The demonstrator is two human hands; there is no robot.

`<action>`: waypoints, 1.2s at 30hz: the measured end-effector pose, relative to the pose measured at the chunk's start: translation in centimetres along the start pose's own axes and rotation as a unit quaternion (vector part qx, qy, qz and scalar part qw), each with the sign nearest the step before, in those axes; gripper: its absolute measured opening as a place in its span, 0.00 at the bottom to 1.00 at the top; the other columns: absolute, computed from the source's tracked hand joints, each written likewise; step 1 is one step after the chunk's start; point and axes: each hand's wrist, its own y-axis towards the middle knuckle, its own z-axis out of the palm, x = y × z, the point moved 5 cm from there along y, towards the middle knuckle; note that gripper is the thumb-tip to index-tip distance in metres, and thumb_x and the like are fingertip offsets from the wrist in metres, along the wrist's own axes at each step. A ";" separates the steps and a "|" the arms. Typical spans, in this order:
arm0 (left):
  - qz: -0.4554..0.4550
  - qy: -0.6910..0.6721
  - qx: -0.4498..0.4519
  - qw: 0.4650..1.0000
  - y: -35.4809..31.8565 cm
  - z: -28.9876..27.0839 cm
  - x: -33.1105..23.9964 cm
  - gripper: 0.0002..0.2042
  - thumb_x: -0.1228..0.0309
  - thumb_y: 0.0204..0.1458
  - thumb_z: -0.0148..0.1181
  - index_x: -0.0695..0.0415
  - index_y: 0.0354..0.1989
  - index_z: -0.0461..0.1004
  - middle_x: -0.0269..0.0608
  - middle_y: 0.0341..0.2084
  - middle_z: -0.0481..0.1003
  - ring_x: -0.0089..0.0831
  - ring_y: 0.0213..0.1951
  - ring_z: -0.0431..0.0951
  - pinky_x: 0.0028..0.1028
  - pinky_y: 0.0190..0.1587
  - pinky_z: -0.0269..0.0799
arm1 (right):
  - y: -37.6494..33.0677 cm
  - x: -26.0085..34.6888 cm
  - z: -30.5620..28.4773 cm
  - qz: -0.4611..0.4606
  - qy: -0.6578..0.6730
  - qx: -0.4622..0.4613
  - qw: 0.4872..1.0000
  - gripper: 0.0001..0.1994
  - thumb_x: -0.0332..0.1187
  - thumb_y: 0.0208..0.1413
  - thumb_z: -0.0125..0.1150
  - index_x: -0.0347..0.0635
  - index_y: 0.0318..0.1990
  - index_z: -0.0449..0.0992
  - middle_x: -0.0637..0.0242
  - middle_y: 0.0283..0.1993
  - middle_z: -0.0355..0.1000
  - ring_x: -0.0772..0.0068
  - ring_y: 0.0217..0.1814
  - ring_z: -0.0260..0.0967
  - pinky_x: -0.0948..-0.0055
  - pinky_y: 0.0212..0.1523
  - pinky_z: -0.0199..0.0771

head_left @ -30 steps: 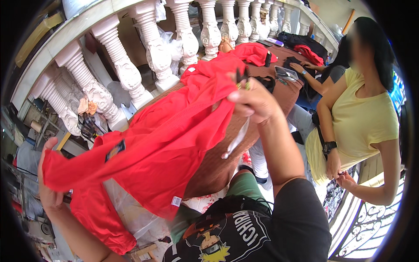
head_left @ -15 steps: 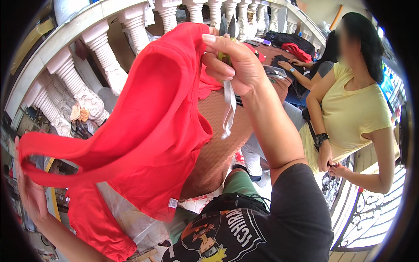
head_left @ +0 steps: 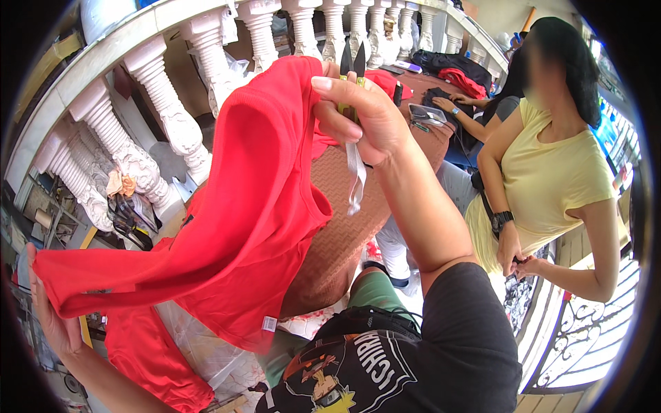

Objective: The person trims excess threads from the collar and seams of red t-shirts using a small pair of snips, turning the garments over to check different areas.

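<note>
A red top [head_left: 255, 206] with a ribbed edge is stretched across in front of me, a small white label at its lower hem. My right hand [head_left: 368, 113], raised near the middle, is closed round small yellow-handled thread snips [head_left: 351, 103] and pinches the top's upper edge. The dark blades point up, and a white ribbon loop dangles below. At the far left, my left hand [head_left: 55, 320] holds out the other end of the top. Its fingers run up behind the cloth, which partly hides the grip.
More red cloth [head_left: 151, 358] hangs at the lower left by a clear plastic sheet. Beyond my right hand is a brown-covered table [head_left: 351, 234] with dark and red clothes. A white balustrade [head_left: 165, 103] curves behind. One person in yellow [head_left: 558, 165] stands at right; another works at the table.
The top's left end has dropped and drawn flatter, its open loop narrowing. My left hand is slightly lower; my right hand with the snips has shifted a little down and left.
</note>
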 end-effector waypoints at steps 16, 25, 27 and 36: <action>0.010 0.019 -0.007 1.000 -0.3 0.7 0.2 0.29 0.70 0.60 0.51 0.59 0.68 0.50 0.40 0.61 0.62 0.30 0.58 0.66 0.34 0.62 0.62 | -0.5 -0.1 -0.1 0.000 -0.010 0.000 1.000 0.12 0.35 0.55 0.59 0.46 0.22 0.67 0.77 0.08 0.53 0.85 0.10 0.46 0.81 0.14 0.43; -0.026 0.019 0.049 0.998 -0.7 0.5 0.6 0.28 0.68 0.60 0.51 0.56 0.68 0.50 0.36 0.61 0.62 0.27 0.58 0.66 0.33 0.62 0.61 | -0.7 -0.4 0.1 -0.006 -0.015 -0.001 1.000 0.08 0.35 0.55 0.58 0.44 0.29 0.70 0.77 0.08 0.54 0.86 0.10 0.46 0.82 0.14 0.43; -0.027 0.019 0.050 0.998 -0.7 0.4 0.7 0.28 0.68 0.60 0.52 0.55 0.68 0.51 0.36 0.60 0.63 0.27 0.57 0.67 0.33 0.62 0.61 | -0.8 -0.3 0.3 0.001 -0.007 -0.003 1.000 0.11 0.35 0.54 0.60 0.47 0.22 0.68 0.77 0.08 0.53 0.85 0.10 0.46 0.80 0.15 0.43; 0.002 0.028 -0.003 1.000 -1.3 1.9 0.6 0.28 0.72 0.58 0.53 0.58 0.67 0.52 0.37 0.50 0.70 0.27 0.50 0.73 0.32 0.55 0.70 | -1.0 -0.3 0.6 0.002 -0.003 0.003 1.000 0.09 0.34 0.55 0.60 0.46 0.24 0.69 0.77 0.09 0.54 0.86 0.10 0.46 0.80 0.15 0.42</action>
